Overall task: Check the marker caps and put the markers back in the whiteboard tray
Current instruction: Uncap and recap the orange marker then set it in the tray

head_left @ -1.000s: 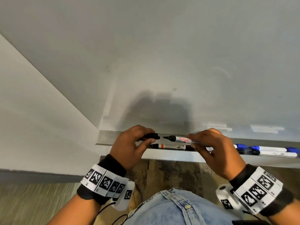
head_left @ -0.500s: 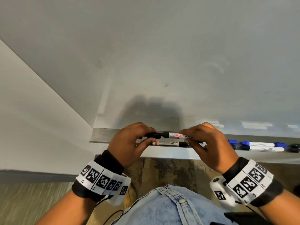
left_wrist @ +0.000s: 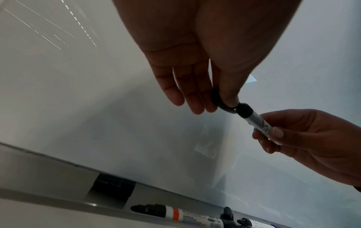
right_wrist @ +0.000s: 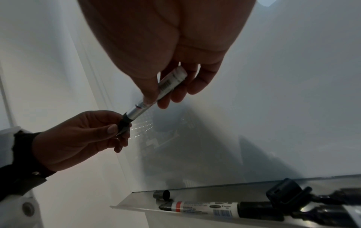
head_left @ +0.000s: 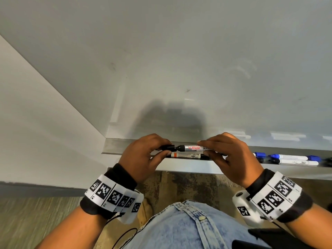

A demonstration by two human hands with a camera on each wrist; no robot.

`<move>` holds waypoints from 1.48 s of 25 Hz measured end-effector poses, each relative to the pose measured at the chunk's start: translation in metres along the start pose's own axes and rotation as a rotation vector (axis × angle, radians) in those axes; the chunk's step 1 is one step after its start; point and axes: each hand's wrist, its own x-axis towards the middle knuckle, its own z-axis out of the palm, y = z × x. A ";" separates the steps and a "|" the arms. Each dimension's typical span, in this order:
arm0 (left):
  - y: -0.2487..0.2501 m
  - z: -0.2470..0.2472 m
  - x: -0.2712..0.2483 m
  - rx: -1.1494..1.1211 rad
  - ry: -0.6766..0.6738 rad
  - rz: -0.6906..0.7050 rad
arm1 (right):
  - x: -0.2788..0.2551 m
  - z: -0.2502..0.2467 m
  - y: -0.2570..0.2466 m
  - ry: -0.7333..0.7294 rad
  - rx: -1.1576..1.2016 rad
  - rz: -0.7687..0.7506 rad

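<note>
My left hand [head_left: 166, 150] pinches a black cap [head_left: 168, 147] between thumb and fingers. The cap meets the black nose of a silver Flair marker [head_left: 195, 147], whose barrel my right hand [head_left: 204, 150] grips. Both are held level just above the metal whiteboard tray [head_left: 115, 147]. The left wrist view shows the cap [left_wrist: 222, 101] under my thumb, set on the marker [left_wrist: 254, 119] tip. In the right wrist view, the marker [right_wrist: 156, 98] runs from my right fingers down to the left hand [right_wrist: 87, 135]. How far the cap is seated cannot be told.
A white marker with an orange band [head_left: 185, 155] lies in the tray under my hands; it also shows in the wrist views [left_wrist: 175, 214] [right_wrist: 205, 207]. Blue-capped markers [head_left: 287, 157] lie further right. The whiteboard [head_left: 179, 60] rises behind, and a wall [head_left: 36, 114] stands at the left.
One second ago the cap was apart from the marker with the tip bare. My hands have come together, and the cap now covers the tip.
</note>
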 end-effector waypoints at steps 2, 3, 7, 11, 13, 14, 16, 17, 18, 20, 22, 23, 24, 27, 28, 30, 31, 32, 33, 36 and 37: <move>0.001 0.000 0.001 -0.012 -0.007 0.016 | 0.001 0.002 -0.001 -0.002 -0.002 -0.011; 0.001 0.000 0.001 -0.012 -0.008 0.022 | 0.002 0.003 -0.001 -0.002 -0.004 -0.017; 0.003 -0.002 0.002 -0.019 0.010 0.010 | 0.003 0.003 -0.003 0.011 -0.014 -0.017; 0.006 -0.003 0.002 -0.028 0.016 0.027 | 0.005 0.004 -0.008 0.005 0.016 -0.037; 0.009 -0.003 0.000 -0.059 0.028 0.021 | 0.005 0.005 -0.010 0.019 0.038 -0.040; 0.009 -0.002 0.000 -0.078 0.033 0.017 | 0.004 0.005 -0.010 0.026 0.048 -0.040; 0.009 -0.001 -0.002 -0.092 0.031 0.015 | 0.002 0.006 -0.011 0.017 0.064 -0.040; 0.009 0.000 -0.002 -0.092 0.030 0.016 | 0.001 0.007 -0.011 0.007 0.062 -0.043; 0.009 0.000 -0.002 -0.096 0.033 0.018 | 0.001 0.007 -0.012 0.000 0.056 -0.045; 0.009 0.000 -0.002 -0.112 0.049 0.021 | 0.002 0.006 -0.013 -0.002 0.057 -0.044; 0.010 -0.002 -0.002 -0.112 0.053 0.024 | 0.004 0.005 -0.013 0.001 0.059 -0.041; 0.010 -0.004 -0.002 -0.096 0.047 0.029 | 0.005 0.004 -0.013 -0.001 0.050 -0.044; 0.009 -0.005 -0.002 -0.071 0.035 0.032 | 0.005 0.004 -0.013 -0.002 0.040 -0.045; 0.004 -0.004 -0.004 0.018 -0.033 0.005 | 0.006 0.007 -0.011 -0.009 0.032 -0.048; 0.002 -0.003 -0.006 0.058 -0.062 -0.006 | 0.004 0.010 -0.010 -0.026 0.020 -0.057; -0.004 0.000 -0.011 0.148 -0.119 -0.007 | 0.001 0.018 -0.009 -0.103 -0.027 -0.079; -0.007 0.003 -0.015 0.184 -0.141 -0.007 | -0.002 0.022 -0.008 -0.152 -0.053 -0.075; -0.011 0.006 -0.020 0.214 -0.155 -0.014 | -0.004 0.026 -0.006 -0.195 -0.071 -0.054; -0.016 0.008 -0.024 0.240 -0.163 -0.029 | -0.006 0.030 -0.003 -0.224 -0.072 -0.018; -0.034 0.010 -0.037 0.290 -0.167 -0.106 | -0.003 0.043 0.009 -0.262 -0.085 0.100; -0.040 0.008 -0.040 0.301 -0.168 -0.136 | 0.000 0.048 0.014 -0.261 -0.123 0.124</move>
